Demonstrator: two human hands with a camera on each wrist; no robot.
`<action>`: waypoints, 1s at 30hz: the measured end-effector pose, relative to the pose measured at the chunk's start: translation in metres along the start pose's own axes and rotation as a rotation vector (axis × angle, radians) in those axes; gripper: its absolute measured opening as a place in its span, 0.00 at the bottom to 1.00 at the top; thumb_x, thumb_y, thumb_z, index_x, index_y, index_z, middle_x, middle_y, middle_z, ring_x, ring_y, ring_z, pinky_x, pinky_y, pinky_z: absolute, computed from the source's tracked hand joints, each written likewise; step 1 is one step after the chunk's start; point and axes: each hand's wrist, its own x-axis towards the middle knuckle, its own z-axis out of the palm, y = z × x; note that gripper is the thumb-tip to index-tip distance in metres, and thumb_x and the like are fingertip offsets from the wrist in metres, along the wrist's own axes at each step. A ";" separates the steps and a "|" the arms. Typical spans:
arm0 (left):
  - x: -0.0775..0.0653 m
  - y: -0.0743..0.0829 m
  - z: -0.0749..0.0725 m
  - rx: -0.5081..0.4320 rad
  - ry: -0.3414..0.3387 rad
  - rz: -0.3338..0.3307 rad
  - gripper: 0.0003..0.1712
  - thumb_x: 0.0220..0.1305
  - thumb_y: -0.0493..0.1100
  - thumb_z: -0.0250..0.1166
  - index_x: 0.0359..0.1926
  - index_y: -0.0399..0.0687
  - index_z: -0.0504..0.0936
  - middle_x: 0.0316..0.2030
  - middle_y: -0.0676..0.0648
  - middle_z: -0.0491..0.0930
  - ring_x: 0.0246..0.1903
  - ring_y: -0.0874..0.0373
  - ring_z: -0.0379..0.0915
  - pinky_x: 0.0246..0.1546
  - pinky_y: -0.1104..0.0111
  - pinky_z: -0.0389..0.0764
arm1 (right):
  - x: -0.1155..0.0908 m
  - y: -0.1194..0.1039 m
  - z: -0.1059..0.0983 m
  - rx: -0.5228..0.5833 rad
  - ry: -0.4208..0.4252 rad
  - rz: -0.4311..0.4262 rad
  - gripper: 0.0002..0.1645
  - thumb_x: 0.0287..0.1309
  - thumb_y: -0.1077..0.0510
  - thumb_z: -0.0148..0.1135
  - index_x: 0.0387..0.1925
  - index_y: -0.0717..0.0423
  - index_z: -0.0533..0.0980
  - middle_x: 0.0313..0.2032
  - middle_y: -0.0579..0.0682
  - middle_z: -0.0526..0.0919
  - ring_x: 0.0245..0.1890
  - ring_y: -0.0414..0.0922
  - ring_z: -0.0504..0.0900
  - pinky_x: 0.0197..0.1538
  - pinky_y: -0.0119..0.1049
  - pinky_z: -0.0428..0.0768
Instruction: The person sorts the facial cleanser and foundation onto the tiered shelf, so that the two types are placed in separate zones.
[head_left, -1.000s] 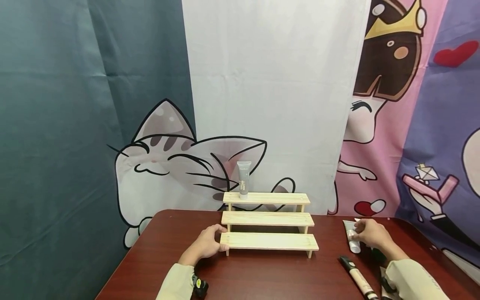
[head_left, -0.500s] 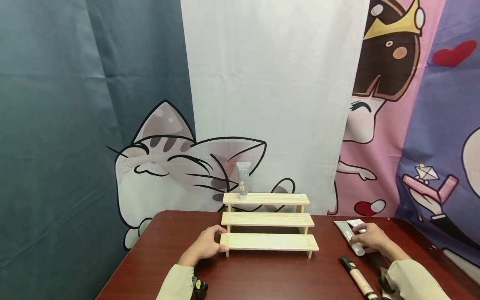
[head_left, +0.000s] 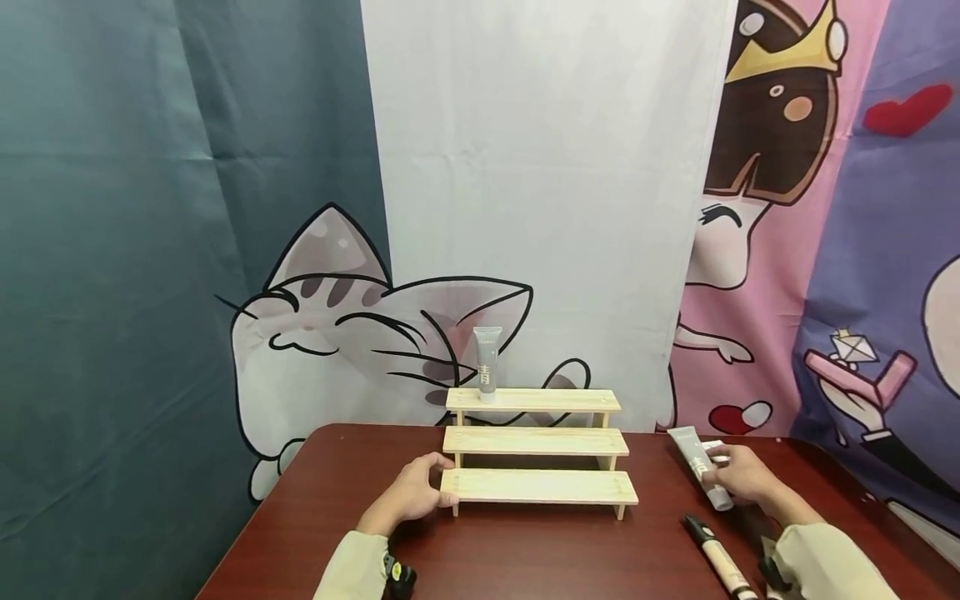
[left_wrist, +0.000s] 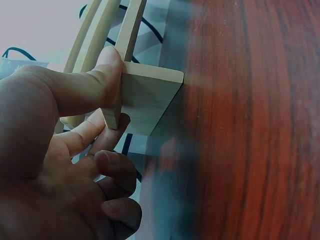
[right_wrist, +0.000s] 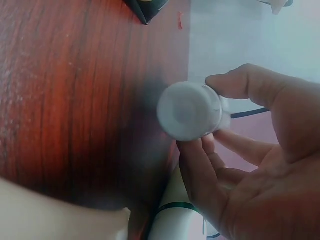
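Note:
In the head view my left hand [head_left: 408, 490] grips the left end of the lowest step of a three-tier wooden display stand [head_left: 536, 485]. Seen from the left wrist, the thumb lies over the board [left_wrist: 131, 30] and fingers reach beneath it. My right hand [head_left: 742, 473] pinches a grey squeeze tube [head_left: 693, 457] at the table's right side; it slants, cap end toward me. From the right wrist, its round white cap [right_wrist: 184, 111] faces the camera between thumb and fingers. A similar grey tube [head_left: 487, 362] stands cap-down on the top step, near its left end.
A beige tube with a black end [head_left: 720, 557] lies at the front right of the dark red table [head_left: 525, 554]. Another white tube [head_left: 716, 448] is mostly hidden behind my right hand. A printed cloth backdrop [head_left: 555, 208] hangs behind the table.
My right hand has turned the grey tube so its flat end swings left and its cap end right; the white tube behind shows differently. My left hand keeps its place on the stand.

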 end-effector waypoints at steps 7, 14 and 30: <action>0.002 0.000 -0.001 -0.011 -0.006 0.011 0.26 0.48 0.39 0.78 0.49 0.44 0.79 0.45 0.43 0.80 0.45 0.47 0.74 0.49 0.51 0.74 | 0.000 -0.002 -0.005 0.074 0.037 -0.033 0.39 0.52 0.67 0.64 0.60 0.86 0.58 0.41 0.70 0.79 0.33 0.51 0.82 0.31 0.48 0.84; 0.000 0.000 0.001 0.006 -0.003 0.004 0.26 0.48 0.40 0.79 0.49 0.45 0.79 0.45 0.44 0.81 0.48 0.45 0.75 0.51 0.48 0.73 | -0.002 -0.006 -0.008 0.108 0.058 -0.066 0.40 0.55 0.66 0.64 0.62 0.82 0.57 0.44 0.73 0.76 0.35 0.50 0.82 0.33 0.47 0.84; -0.001 0.003 -0.001 0.002 -0.005 -0.006 0.26 0.47 0.39 0.79 0.49 0.44 0.79 0.44 0.44 0.80 0.45 0.47 0.73 0.49 0.52 0.73 | -0.015 -0.030 0.002 0.110 0.162 -0.149 0.40 0.53 0.67 0.68 0.64 0.77 0.61 0.53 0.79 0.72 0.37 0.52 0.83 0.31 0.44 0.84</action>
